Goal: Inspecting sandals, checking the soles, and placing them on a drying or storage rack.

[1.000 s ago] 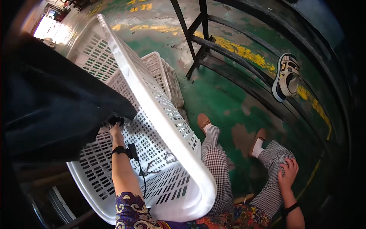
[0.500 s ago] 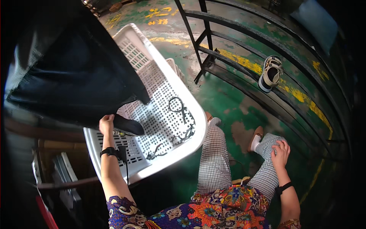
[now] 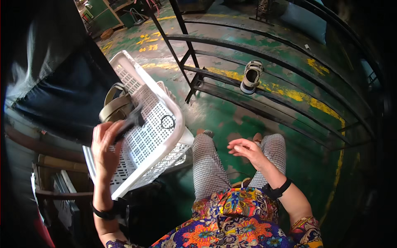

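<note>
Sandal [image 3: 118,108] is at nine o'clock, near the white basket [image 3: 167,101]. Left grip [image 3: 108,142] is closed on its dark sole; motion blur obscures the contact. Right grip [image 3: 247,151], at four o'clock, is half-curled, holding nothing. Black sheet [image 3: 62,95] hides the basket's far side. Floor [image 3: 223,124] is worn green with yellow lines [image 3: 295,94]; rack [image 3: 231,44] at two o'clock carries the second sandal [image 3: 251,77].

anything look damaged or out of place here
The floor looks damaged: its green paint is worn away in patches, and the yellow line is broken up. A dark loop also sits by itself in the white basket. The beige sandal in the left hand is partly blurred, so its condition is unclear.
</note>
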Tool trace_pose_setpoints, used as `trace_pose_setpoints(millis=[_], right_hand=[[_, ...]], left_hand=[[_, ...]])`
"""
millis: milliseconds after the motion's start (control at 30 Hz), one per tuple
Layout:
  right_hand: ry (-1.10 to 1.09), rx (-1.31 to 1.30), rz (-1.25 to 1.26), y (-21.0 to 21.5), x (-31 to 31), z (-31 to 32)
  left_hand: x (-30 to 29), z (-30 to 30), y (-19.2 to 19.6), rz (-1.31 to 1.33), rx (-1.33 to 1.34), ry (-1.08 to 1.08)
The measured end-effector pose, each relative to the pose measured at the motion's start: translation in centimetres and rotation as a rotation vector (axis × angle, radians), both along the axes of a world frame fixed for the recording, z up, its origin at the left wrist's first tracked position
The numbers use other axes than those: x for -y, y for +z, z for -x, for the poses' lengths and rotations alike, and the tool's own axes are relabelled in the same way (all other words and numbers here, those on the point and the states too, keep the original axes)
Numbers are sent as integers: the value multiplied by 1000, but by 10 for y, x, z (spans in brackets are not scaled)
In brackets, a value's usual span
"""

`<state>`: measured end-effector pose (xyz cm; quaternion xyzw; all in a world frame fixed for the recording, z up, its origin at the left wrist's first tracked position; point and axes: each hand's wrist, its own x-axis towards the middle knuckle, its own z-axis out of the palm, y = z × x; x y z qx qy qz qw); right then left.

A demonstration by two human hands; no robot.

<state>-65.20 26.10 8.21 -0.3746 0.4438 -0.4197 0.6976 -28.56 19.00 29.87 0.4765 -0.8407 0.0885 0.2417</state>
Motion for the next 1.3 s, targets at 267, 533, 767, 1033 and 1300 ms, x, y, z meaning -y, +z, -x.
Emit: trace_pose_setpoints(millis=[267, 533, 767, 1033, 1300], right_hand=[[20, 616, -266, 25, -38, -25], [-307, 540, -191, -6, -111, 53], [-448, 388, -79, 1, -136, 61], [-421, -103, -163, -21, -140, 64], [-364, -110, -226, -28, -137, 57]], left_hand=[[-110, 162, -98, 210, -17, -541], [-131, 207, -134, -498, -367, -946], [-128, 175, 11, -775, -1296, -1327], [-127, 167, 30, -1197, -1576, -1540], [-114, 174, 21, -1264, -1466, -1661]])
